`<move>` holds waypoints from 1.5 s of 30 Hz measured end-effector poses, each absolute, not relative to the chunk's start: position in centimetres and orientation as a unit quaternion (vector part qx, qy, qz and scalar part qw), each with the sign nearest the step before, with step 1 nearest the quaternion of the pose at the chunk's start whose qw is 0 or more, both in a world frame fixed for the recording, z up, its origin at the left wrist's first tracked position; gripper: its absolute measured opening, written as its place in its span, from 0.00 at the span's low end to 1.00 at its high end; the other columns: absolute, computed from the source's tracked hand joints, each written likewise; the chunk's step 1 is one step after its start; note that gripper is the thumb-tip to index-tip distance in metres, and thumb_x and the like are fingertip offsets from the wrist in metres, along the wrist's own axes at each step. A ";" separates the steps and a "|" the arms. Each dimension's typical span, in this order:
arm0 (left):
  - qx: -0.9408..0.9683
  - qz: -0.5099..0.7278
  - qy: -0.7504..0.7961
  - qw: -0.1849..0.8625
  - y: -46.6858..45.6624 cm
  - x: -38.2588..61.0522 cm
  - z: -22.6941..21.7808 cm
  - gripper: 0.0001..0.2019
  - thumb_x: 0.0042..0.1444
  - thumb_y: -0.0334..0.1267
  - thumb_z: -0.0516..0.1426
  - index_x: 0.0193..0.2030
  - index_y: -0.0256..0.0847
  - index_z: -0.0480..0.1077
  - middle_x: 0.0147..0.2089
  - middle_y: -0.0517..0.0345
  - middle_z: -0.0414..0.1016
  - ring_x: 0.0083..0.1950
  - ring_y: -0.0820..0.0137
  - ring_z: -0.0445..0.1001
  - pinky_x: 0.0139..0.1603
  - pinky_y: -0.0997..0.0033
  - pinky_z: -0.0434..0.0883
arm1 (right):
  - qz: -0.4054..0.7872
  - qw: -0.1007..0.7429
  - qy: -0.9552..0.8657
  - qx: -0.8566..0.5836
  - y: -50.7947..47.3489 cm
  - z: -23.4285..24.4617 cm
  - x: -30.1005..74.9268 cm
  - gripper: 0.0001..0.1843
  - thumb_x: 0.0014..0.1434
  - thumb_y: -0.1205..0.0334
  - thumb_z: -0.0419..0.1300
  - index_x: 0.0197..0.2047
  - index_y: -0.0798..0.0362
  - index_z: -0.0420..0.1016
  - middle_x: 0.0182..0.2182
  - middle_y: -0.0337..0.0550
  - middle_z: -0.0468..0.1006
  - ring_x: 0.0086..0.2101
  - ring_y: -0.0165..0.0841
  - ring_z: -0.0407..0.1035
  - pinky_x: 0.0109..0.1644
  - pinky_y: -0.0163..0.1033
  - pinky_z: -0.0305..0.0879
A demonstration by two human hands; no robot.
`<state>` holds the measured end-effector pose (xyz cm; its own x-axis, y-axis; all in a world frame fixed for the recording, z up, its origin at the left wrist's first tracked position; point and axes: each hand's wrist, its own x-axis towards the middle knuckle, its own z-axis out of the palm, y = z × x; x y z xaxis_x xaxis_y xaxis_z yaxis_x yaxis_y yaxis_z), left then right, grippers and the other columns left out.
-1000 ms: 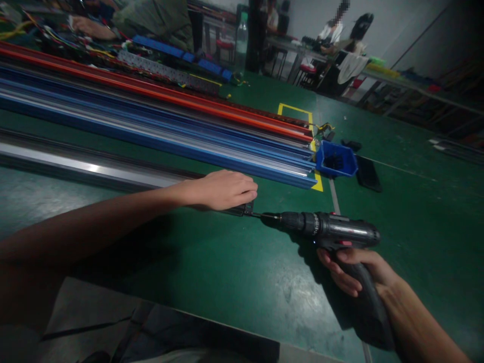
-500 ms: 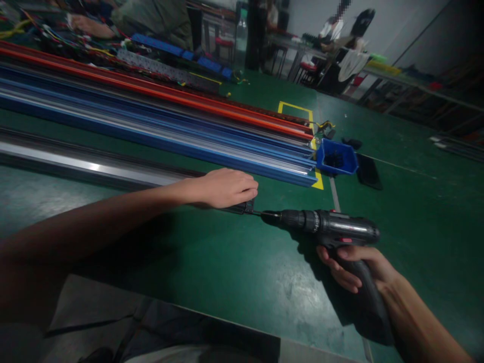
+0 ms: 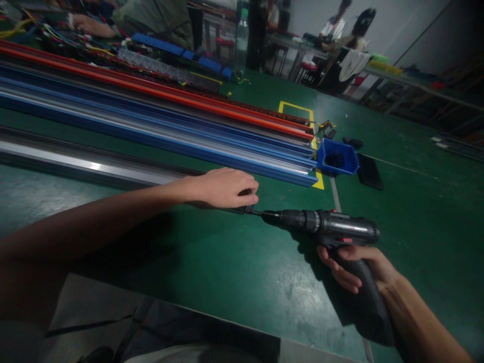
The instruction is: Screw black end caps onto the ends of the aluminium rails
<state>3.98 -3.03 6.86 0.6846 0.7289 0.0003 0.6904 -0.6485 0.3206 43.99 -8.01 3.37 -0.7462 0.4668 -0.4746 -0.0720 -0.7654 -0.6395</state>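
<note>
My right hand is wrapped round the grip of a black cordless drill, which points left. Its long thin bit reaches the end of a dark metal profile with a shiny strip along it. Over that end lies my left hand, its fingers bent down around the profile and a small black end piece. Most of the end piece is hidden under the fingers. Whether the bit sits in a screw I cannot tell.
Blue profiles and red-orange profiles lie behind on the green table. A blue bin with dark parts stands at their right end, beside a black flat object. A co-worker's hand is among wires at the far left.
The thumb and fingers of my left hand have shifted slightly at the profile's end, covering more of the end piece. The drill and my right hand stay almost still.
</note>
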 end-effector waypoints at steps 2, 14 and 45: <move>0.905 0.061 0.392 0.153 -3.0 4.0 6.9 0.16 0.68 0.51 0.51 0.41 0.45 0.74 0.42 0.56 0.77 0.43 0.64 0.75 0.38 0.67 0.63 | 0.883 0.152 -0.305 -0.322 -8.0 3.3 44.1 0.14 0.61 0.62 0.63 0.46 0.63 0.80 0.30 0.44 0.77 0.16 0.22 0.65 0.23 0.31 0.72; 0.905 0.064 0.392 0.152 -3.0 4.1 7.0 0.12 0.66 0.46 0.51 0.38 0.44 0.72 0.40 0.56 0.76 0.41 0.64 0.74 0.39 0.67 0.63 | 0.886 0.153 -0.307 -0.312 -8.0 3.6 43.7 0.14 0.61 0.62 0.63 0.45 0.63 0.81 0.30 0.45 0.78 0.16 0.22 0.67 0.23 0.30 0.73; 0.924 0.048 0.345 0.162 -3.2 3.9 7.8 0.15 0.67 0.50 0.52 0.42 0.44 0.74 0.45 0.56 0.76 0.47 0.64 0.73 0.37 0.68 0.61 | 0.888 0.167 -0.299 -0.308 -8.0 3.5 43.7 0.14 0.61 0.62 0.64 0.46 0.65 0.81 0.30 0.46 0.79 0.15 0.22 0.67 0.23 0.31 0.75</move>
